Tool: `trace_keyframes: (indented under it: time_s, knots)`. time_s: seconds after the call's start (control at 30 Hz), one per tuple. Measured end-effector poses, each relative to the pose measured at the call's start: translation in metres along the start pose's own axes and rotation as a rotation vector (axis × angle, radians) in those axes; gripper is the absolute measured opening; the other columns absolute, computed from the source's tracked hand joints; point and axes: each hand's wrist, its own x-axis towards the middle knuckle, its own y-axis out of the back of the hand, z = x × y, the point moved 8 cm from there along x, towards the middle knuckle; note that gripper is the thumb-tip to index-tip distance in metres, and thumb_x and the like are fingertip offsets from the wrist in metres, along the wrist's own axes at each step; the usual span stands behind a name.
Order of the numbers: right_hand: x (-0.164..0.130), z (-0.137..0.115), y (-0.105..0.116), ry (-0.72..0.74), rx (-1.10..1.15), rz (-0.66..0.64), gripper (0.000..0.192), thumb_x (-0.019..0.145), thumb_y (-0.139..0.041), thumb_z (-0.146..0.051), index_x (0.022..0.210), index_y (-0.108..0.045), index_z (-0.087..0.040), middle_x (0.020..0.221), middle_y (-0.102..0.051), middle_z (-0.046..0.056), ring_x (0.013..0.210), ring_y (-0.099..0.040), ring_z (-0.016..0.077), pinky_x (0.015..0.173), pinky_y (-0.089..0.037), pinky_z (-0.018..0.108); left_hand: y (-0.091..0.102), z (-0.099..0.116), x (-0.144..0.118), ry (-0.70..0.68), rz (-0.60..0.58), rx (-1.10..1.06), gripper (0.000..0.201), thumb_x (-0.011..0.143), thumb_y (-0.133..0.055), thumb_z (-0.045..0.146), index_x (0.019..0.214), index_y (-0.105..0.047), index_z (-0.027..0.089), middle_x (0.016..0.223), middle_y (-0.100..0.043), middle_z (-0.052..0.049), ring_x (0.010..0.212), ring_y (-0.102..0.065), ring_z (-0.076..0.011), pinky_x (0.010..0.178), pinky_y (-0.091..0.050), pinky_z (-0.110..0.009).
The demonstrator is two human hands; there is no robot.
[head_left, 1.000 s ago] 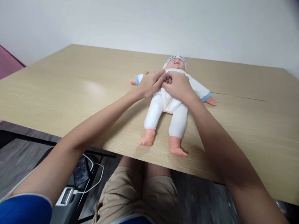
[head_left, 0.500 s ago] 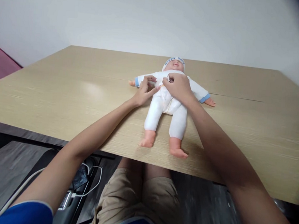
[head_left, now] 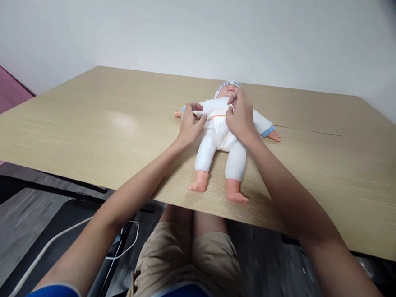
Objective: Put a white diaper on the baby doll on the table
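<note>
A baby doll in a white suit with blue cuffs and a lettered hat lies on its back, feet toward me. A white diaper with an orange strip at its waist is wrapped around its hips. My left hand is beside the diaper's left edge, thumb and fingers apart and nothing seen in them. Above the diaper's right side, my right hand is raised over the doll's chest. A gap shows between its thumb and curved fingers, with nothing visible there. It hides part of the doll's chest and shoulder.
The doll rests on a wide wooden table with a thin seam across it. A pale wall stands behind. Below on the left are a black chair seat and a white cable. Something pink is at the far left.
My right hand has lifted off the diaper's waist and opened from a pinch. My left hand has drawn slightly back from the waist, uncovering more of the orange strip.
</note>
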Motion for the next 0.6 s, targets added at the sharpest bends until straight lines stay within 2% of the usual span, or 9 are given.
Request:
trace_keyframes:
  time_s: [0.07, 0.13, 0.2, 0.23, 0.33, 0.4, 0.43, 0.5, 0.6]
  knots:
    - [-0.012, -0.014, 0.019, 0.02, 0.004, 0.041, 0.046, 0.098, -0.041, -0.013, 0.138, -0.063, -0.022, 0.127, -0.067, 0.017, 0.128, -0.066, 0.0303, 0.109, -0.059, 0.05, 0.005, 0.041, -0.019, -0.087, 0.012, 0.019, 0.021, 0.11, -0.066, 0.041, 0.121, -0.056, 0.026, 0.133, -0.07, -0.013, 0.119, -0.064, -0.0262, 0.104, -0.053, -0.044]
    - [-0.034, -0.03, 0.04, 0.02, 0.05, 0.04, 0.042, 0.103, -0.043, -0.019, 0.14, -0.063, -0.023, 0.124, -0.067, 0.016, 0.122, -0.067, 0.0289, 0.103, -0.062, 0.048, 0.009, 0.078, -0.042, -0.171, -0.027, 0.055, 0.019, 0.114, -0.062, 0.045, 0.112, -0.061, 0.027, 0.121, -0.074, -0.009, 0.106, -0.064, -0.0254, 0.1, -0.052, -0.045]
    - [-0.063, -0.043, 0.056, 0.011, 0.161, -0.002, 0.038, 0.104, -0.051, -0.029, 0.141, -0.062, -0.024, 0.124, -0.068, 0.014, 0.116, -0.069, 0.0277, 0.095, -0.065, 0.045, 0.006, 0.099, -0.065, -0.195, -0.16, 0.084, 0.026, 0.116, -0.06, 0.05, 0.106, -0.064, 0.027, 0.113, -0.077, -0.007, 0.1, -0.064, -0.0262, 0.096, -0.051, -0.046]
    - [-0.079, -0.046, 0.061, 0.001, 0.23, -0.047, 0.035, 0.104, -0.055, -0.033, 0.137, -0.061, -0.025, 0.126, -0.07, 0.014, 0.116, -0.07, 0.0275, 0.092, -0.066, 0.043, 0.003, 0.103, -0.075, -0.191, -0.26, 0.104, 0.029, 0.117, -0.059, 0.053, 0.105, -0.066, 0.027, 0.108, -0.078, -0.006, 0.099, -0.064, -0.0268, 0.095, -0.05, -0.047]
    - [-0.124, -0.041, 0.058, -0.052, 0.391, -0.268, 0.026, 0.102, -0.067, -0.045, 0.12, -0.061, -0.027, 0.128, -0.074, 0.012, 0.115, -0.075, 0.0275, 0.088, -0.068, 0.042, -0.006, 0.092, -0.095, -0.189, -0.532, 0.203, 0.035, 0.115, -0.059, 0.056, 0.105, -0.073, 0.026, 0.1, -0.079, -0.005, 0.103, -0.065, -0.0301, 0.102, -0.047, -0.051]
    - [-0.145, -0.028, 0.049, -0.067, 0.394, -0.397, 0.027, 0.101, -0.071, -0.048, 0.115, -0.062, -0.027, 0.125, -0.077, 0.011, 0.111, -0.077, 0.0274, 0.09, -0.067, 0.043, -0.007, 0.078, -0.097, -0.219, -0.613, 0.273, 0.034, 0.114, -0.059, 0.054, 0.107, -0.076, 0.025, 0.101, -0.08, -0.006, 0.108, -0.064, -0.0322, 0.107, -0.045, -0.054]
    - [-0.15, -0.019, 0.046, -0.067, 0.349, -0.417, 0.026, 0.101, -0.07, -0.047, 0.114, -0.064, -0.026, 0.121, -0.078, 0.01, 0.108, -0.078, 0.0275, 0.091, -0.066, 0.044, -0.006, 0.072, -0.094, -0.236, -0.622, 0.296, 0.033, 0.113, -0.059, 0.053, 0.108, -0.076, 0.025, 0.103, -0.081, -0.006, 0.109, -0.064, -0.0326, 0.108, -0.044, -0.054]
    - [-0.151, -0.003, 0.045, -0.068, 0.2, -0.378, 0.022, 0.102, -0.067, -0.043, 0.113, -0.067, -0.024, 0.113, -0.079, 0.01, 0.102, -0.077, 0.0276, 0.094, -0.062, 0.045, -0.005, 0.061, -0.086, -0.234, -0.615, 0.287, 0.031, 0.11, -0.061, 0.051, 0.11, -0.075, 0.024, 0.105, -0.082, -0.007, 0.106, -0.067, -0.0311, 0.106, -0.046, -0.052]
    - [-0.145, 0.009, 0.045, -0.088, -0.026, -0.294, 0.023, 0.105, -0.064, -0.04, 0.119, -0.07, -0.022, 0.105, -0.08, 0.01, 0.095, -0.075, 0.0287, 0.089, -0.055, 0.044, -0.006, 0.049, -0.073, -0.112, -0.599, 0.143, 0.03, 0.107, -0.065, 0.051, 0.114, -0.068, 0.023, 0.096, -0.083, -0.006, 0.092, -0.073, -0.0268, 0.094, -0.052, -0.045]
